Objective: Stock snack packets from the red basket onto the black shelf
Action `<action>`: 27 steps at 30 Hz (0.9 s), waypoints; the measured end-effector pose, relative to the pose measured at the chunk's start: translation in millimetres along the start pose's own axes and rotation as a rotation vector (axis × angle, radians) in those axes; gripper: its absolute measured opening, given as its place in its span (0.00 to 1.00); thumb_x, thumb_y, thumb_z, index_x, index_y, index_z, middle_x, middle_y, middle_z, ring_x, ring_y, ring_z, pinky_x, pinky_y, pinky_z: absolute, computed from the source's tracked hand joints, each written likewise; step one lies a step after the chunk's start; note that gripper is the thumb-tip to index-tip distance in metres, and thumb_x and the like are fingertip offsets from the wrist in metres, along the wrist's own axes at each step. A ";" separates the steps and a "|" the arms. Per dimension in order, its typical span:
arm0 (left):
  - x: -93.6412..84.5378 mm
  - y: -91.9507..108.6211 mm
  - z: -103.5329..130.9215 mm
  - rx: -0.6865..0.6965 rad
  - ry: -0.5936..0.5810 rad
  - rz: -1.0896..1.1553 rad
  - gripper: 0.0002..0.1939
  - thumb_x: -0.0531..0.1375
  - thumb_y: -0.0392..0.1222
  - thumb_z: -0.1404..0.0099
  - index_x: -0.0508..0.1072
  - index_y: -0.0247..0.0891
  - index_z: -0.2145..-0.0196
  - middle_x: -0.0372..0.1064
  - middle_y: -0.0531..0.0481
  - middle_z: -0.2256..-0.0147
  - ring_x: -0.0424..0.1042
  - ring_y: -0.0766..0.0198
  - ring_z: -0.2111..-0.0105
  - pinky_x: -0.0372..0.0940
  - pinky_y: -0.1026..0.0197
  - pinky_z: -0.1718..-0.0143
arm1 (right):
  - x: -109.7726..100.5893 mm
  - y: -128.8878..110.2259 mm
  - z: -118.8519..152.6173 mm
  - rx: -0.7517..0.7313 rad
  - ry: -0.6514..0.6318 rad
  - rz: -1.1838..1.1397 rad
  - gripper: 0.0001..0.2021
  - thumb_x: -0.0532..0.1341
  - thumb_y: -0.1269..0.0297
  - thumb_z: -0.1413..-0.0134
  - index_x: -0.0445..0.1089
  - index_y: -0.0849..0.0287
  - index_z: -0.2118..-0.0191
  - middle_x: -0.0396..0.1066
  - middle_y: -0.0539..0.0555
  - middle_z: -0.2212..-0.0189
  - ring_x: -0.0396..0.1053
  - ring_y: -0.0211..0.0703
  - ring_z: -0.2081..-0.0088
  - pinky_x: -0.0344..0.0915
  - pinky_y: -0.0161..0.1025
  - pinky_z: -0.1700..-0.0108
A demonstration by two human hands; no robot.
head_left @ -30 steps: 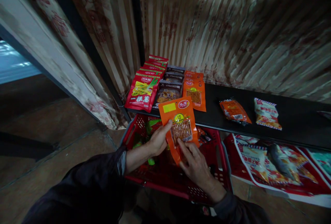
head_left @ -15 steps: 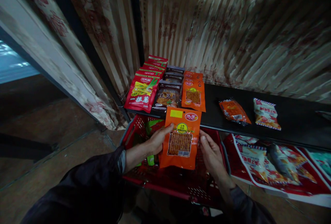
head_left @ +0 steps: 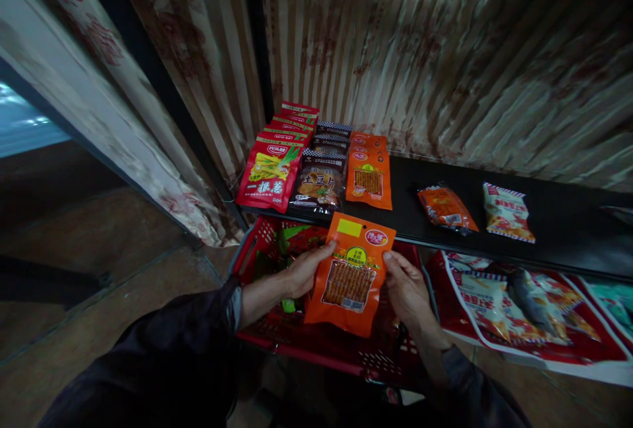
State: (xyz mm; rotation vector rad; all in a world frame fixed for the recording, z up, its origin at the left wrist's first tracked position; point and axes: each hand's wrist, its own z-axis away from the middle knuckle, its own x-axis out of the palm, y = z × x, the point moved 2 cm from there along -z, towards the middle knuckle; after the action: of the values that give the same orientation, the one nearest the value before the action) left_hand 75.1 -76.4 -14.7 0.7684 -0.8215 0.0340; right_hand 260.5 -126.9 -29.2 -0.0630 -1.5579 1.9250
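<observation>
Both my hands grip an orange snack packet [head_left: 349, 283] by its sides, its printed front with a clear window facing me. My left hand [head_left: 307, 271] pinches the left edge, thumb on the front. My right hand [head_left: 408, 286] holds the right edge, thumb near the upper corner. Below the packet is a red shopping basket [head_left: 316, 347] with some green packets [head_left: 288, 305] inside. On the black shelf just beyond are rows of red snack packets [head_left: 271, 174], dark brown packets [head_left: 319, 181] and matching orange packets [head_left: 368, 179].
Farther right on the black shelf [head_left: 558, 217] lie a loose orange packet [head_left: 446, 208] and a white snack bag [head_left: 508, 212]. Under the shelf's front edge, a red-and-white box [head_left: 593, 357] holds several bags. A curtain [head_left: 395, 52] hangs behind; a dark post [head_left: 258, 32] stands at the shelf's left end.
The orange packet has tilted clockwise and moved slightly right and down, away from the shelf. My right thumb now lies on its front edge.
</observation>
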 end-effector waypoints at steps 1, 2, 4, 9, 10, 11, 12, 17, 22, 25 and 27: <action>-0.9 0.8 -0.1 0.014 -0.008 -0.002 0.23 0.69 0.54 0.46 0.77 0.32 0.60 0.78 0.40 0.58 0.75 0.50 0.53 0.65 0.51 0.47 | -0.2 -0.7 -0.5 -0.006 0.023 -0.017 0.18 0.76 0.54 0.68 0.78 0.57 0.68 0.80 0.51 0.69 0.77 0.46 0.68 0.74 0.43 0.61; -2.1 1.3 0.0 0.029 -0.015 -0.012 0.22 0.69 0.52 0.47 0.77 0.32 0.61 0.78 0.40 0.59 0.75 0.51 0.55 0.65 0.51 0.48 | -0.4 -1.4 -1.0 -0.010 0.043 -0.035 0.18 0.76 0.55 0.69 0.78 0.57 0.69 0.80 0.51 0.70 0.77 0.45 0.69 0.74 0.42 0.62; -4.4 1.5 0.4 0.045 -0.020 -0.054 0.20 0.71 0.48 0.48 0.78 0.32 0.62 0.78 0.41 0.61 0.76 0.54 0.58 0.65 0.53 0.50 | -0.3 -2.7 -1.7 -0.009 0.066 -0.064 0.18 0.77 0.55 0.70 0.78 0.57 0.68 0.80 0.51 0.70 0.77 0.45 0.70 0.75 0.44 0.62; -4.5 3.4 1.3 0.053 0.003 -0.121 0.16 0.72 0.43 0.51 0.79 0.32 0.66 0.78 0.44 0.66 0.76 0.59 0.64 0.66 0.56 0.54 | 2.6 -4.7 -1.4 -0.017 0.047 -0.098 0.18 0.77 0.55 0.69 0.78 0.56 0.68 0.81 0.51 0.69 0.77 0.45 0.70 0.75 0.46 0.59; -3.8 5.5 1.2 0.066 0.013 -0.114 0.16 0.72 0.43 0.50 0.79 0.32 0.65 0.78 0.44 0.66 0.76 0.58 0.63 0.65 0.56 0.53 | 3.3 -4.7 -0.8 -0.015 0.020 -0.097 0.18 0.76 0.54 0.67 0.78 0.56 0.67 0.81 0.52 0.68 0.77 0.45 0.68 0.75 0.45 0.58; -3.2 8.3 1.0 0.084 0.024 -0.103 0.16 0.72 0.44 0.50 0.79 0.32 0.65 0.78 0.44 0.65 0.76 0.58 0.62 0.65 0.55 0.53 | 4.0 -4.4 -0.1 -0.006 -0.018 -0.091 0.18 0.76 0.53 0.66 0.78 0.56 0.67 0.81 0.52 0.67 0.78 0.46 0.67 0.74 0.45 0.57; -2.7 11.8 0.7 0.103 0.034 -0.092 0.16 0.72 0.43 0.49 0.79 0.32 0.65 0.78 0.43 0.64 0.76 0.57 0.60 0.65 0.55 0.51 | 4.4 -3.6 0.9 0.010 -0.065 -0.080 0.19 0.75 0.52 0.64 0.78 0.55 0.65 0.81 0.53 0.66 0.78 0.47 0.65 0.74 0.46 0.56; -6.8 34.4 -1.2 0.260 0.154 -0.013 0.12 0.70 0.39 0.46 0.78 0.33 0.63 0.77 0.42 0.58 0.72 0.54 0.51 0.60 0.52 0.43 | -0.1 5.1 8.0 0.102 -0.225 0.033 0.18 0.74 0.53 0.60 0.79 0.54 0.62 0.81 0.53 0.65 0.77 0.48 0.62 0.72 0.45 0.54; -12.8 47.6 -2.6 0.342 0.163 0.033 0.13 0.67 0.38 0.42 0.77 0.33 0.58 0.77 0.43 0.55 0.71 0.54 0.47 0.60 0.52 0.42 | 0.8 9.0 13.2 0.118 -0.412 0.142 0.16 0.72 0.57 0.54 0.78 0.51 0.57 0.80 0.50 0.62 0.76 0.43 0.63 0.71 0.39 0.57; -12.8 48.4 -2.5 0.338 0.168 0.045 0.13 0.66 0.38 0.40 0.76 0.33 0.57 0.76 0.43 0.54 0.71 0.55 0.48 0.62 0.52 0.43 | 2.6 10.6 12.4 0.119 -0.439 0.176 0.17 0.71 0.56 0.53 0.78 0.50 0.56 0.79 0.49 0.64 0.73 0.38 0.70 0.70 0.35 0.66; -10.9 47.7 -1.8 0.319 0.147 0.036 0.13 0.65 0.38 0.40 0.76 0.33 0.57 0.76 0.42 0.55 0.72 0.55 0.50 0.63 0.51 0.45 | 2.4 12.6 10.7 0.115 -0.420 0.184 0.17 0.72 0.57 0.54 0.78 0.51 0.56 0.79 0.49 0.68 0.71 0.36 0.74 0.68 0.33 0.71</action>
State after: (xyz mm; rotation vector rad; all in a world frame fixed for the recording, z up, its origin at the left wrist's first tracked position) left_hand 53.9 -37.5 6.0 1.0385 -0.6970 0.2561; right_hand 248.5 -135.8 -36.4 0.2734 -1.7507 2.2767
